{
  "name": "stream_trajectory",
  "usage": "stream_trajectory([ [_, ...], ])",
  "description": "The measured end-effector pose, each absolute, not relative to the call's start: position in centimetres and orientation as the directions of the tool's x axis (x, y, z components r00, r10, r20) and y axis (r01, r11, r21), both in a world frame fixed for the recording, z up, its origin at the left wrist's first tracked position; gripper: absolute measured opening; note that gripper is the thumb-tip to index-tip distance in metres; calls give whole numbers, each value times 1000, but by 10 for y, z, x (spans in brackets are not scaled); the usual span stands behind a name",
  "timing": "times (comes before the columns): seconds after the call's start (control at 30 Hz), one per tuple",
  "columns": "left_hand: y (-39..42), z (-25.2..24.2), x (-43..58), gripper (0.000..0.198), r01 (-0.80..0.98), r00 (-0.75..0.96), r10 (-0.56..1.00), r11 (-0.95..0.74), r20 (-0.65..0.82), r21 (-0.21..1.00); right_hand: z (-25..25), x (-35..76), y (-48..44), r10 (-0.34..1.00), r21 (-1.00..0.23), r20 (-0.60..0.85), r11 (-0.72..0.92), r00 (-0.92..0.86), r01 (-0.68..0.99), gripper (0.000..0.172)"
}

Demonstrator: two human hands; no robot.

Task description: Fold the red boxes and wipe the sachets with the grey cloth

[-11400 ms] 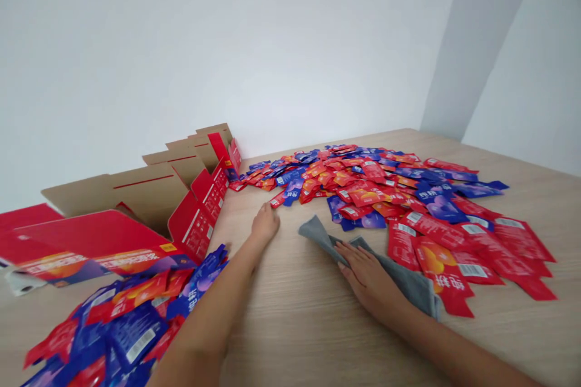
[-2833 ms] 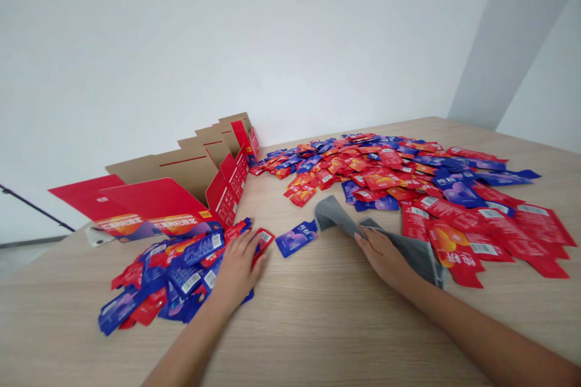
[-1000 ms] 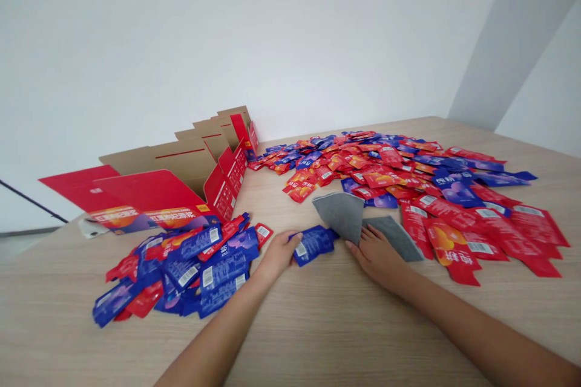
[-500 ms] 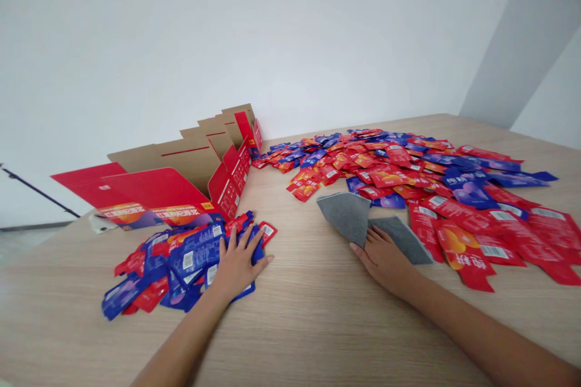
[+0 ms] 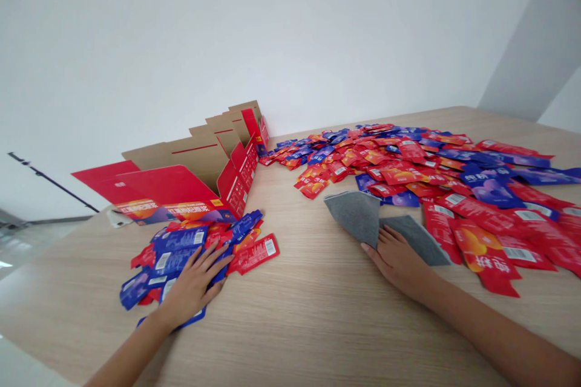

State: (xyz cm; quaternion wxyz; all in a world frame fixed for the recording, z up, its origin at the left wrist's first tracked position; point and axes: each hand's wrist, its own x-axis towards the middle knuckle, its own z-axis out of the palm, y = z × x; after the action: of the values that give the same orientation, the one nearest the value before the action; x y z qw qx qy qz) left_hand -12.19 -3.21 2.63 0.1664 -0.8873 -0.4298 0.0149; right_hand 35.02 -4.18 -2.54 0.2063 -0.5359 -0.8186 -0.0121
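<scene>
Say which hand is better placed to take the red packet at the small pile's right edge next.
Probably the left hand: it lies on the small pile, close to that red packet. The right hand touches the grey cloth, farther off.

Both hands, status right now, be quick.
Left hand: open, spread over the near pile of sachets.
Right hand: closed, holding the gray cloth.
</scene>
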Motion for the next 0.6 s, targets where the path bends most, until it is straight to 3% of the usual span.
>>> stream_trajectory([
  [0.13,-25,40,-158,51,707,665,745,-607,51,-362,-27,350,-41,870,-206,362,424,-333,882,46],
  [0.37,-6,48,-186,57,669,726,668,-628,167,-398,-26,349,-41,877,-212,359,410,-319,887,45],
  [0.5,-17,45,-143,72,643,751,635,-645,180,-413,-25,347,-41,880,-231,362,405,-308,885,43],
  [0.6,-15,36,-83,71,699,702,689,-621,180,-354,-26,347,-40,877,-238,375,404,-300,883,42],
])
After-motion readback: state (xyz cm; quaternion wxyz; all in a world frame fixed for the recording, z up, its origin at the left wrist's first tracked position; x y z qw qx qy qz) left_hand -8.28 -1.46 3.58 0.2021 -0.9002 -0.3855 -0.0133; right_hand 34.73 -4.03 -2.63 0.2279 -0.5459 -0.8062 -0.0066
